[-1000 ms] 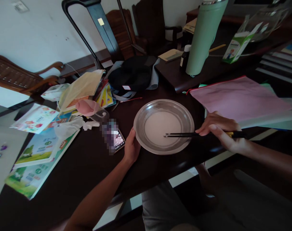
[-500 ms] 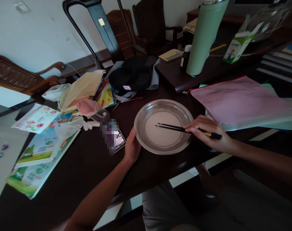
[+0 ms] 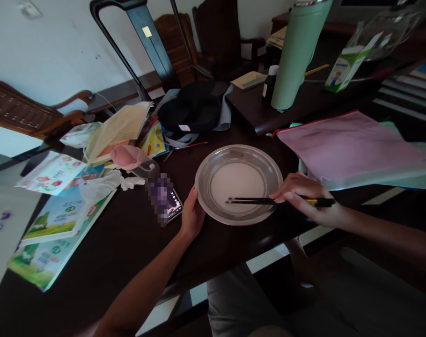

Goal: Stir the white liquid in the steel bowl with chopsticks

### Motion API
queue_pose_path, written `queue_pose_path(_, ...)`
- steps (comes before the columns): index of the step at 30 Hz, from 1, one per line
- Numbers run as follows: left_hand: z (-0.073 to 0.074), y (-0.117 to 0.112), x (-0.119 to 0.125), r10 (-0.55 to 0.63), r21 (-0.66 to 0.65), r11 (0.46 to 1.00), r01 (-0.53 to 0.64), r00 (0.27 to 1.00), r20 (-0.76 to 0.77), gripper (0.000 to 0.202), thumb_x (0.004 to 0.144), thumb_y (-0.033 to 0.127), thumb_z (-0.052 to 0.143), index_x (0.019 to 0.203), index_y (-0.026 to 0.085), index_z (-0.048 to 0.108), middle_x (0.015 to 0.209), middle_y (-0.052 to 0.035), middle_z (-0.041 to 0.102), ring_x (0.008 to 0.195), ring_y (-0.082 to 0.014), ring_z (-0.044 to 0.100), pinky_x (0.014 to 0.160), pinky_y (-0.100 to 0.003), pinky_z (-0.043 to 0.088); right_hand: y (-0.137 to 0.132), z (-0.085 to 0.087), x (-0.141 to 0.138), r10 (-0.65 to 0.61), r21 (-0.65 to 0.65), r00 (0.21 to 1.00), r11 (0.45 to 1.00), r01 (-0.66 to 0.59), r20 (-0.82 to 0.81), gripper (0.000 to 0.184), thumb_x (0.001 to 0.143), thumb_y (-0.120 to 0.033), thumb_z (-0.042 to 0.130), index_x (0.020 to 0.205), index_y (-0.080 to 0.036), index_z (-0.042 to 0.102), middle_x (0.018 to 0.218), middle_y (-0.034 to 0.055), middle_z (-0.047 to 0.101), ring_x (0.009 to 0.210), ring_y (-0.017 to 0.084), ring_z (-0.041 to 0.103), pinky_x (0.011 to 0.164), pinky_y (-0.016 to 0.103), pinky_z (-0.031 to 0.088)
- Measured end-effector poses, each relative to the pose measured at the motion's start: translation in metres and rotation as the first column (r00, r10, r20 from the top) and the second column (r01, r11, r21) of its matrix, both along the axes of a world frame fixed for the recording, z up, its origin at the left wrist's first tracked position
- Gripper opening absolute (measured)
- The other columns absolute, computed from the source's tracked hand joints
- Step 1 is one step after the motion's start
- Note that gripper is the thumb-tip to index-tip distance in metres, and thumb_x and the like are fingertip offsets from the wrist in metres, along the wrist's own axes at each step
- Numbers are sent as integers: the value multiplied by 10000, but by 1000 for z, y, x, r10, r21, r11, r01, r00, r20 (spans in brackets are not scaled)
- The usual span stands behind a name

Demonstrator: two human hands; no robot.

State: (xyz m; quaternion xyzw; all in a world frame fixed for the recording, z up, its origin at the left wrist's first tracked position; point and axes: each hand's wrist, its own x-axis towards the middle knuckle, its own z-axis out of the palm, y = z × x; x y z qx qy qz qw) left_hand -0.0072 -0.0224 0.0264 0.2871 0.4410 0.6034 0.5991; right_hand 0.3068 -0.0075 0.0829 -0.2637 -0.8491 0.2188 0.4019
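Note:
A round metal basin (image 3: 208,206) sits on the dark table with a pale, whitish liquid (image 3: 238,183) in its bottom. My left hand (image 3: 193,214) grips the basin's left rim, thumb along the edge and the other fingers out of sight beneath or behind it. In my right hand (image 3: 302,196) is a pair of black chopsticks (image 3: 253,201) with gold-coloured bands. Their tips lie close together over the near part of the liquid; whether they dip into it I cannot tell. A lit phone (image 3: 167,199), partly blurred out, lies left of my left hand.
Books (image 3: 55,220), papers and a pink-topped clear container (image 3: 127,158) crowd the left. Behind the basin lies a black bag (image 3: 190,107). A green tumbler (image 3: 299,56) and a dark bottle (image 3: 270,84) stand at the back right, near a pink zip pouch (image 3: 349,145).
The chopsticks have swept from the middle of the basin toward its near side, my right hand shifting slightly with them. My left hand and the basin stay put.

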Motion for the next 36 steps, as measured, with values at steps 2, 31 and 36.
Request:
queue_pose_path(2,0,0,0,0,3,1000,0,1000,-9,366,853,489,755,1109,227,766,1229,-59,791,1368,-319,621,1180,-469,484,3,-3,-5,-12,28,1000,1000,11,23,202,1067,-221,551,987,-234,736,950,21,820,830,159,736,751,366,470)
queue_pose_path(31,1,0,0,-6,-2,1000,6,1000,5,318,844,478,769,1060,245,775,1208,-50,796,1345,-318,635,1154,-450,503,11,-1,-6,-100,58,993,994,96,68,142,1045,-265,606,1032,-267,747,989,16,837,842,181,763,714,378,474)
queue_pose_path(36,1,-1,0,-11,-5,1000,11,1000,6,340,855,482,756,1096,242,765,1236,-60,786,1352,-330,630,1147,-474,509,6,9,8,-145,31,989,989,146,-31,270,1068,-283,528,900,-274,740,810,17,798,722,200,728,700,397,487)
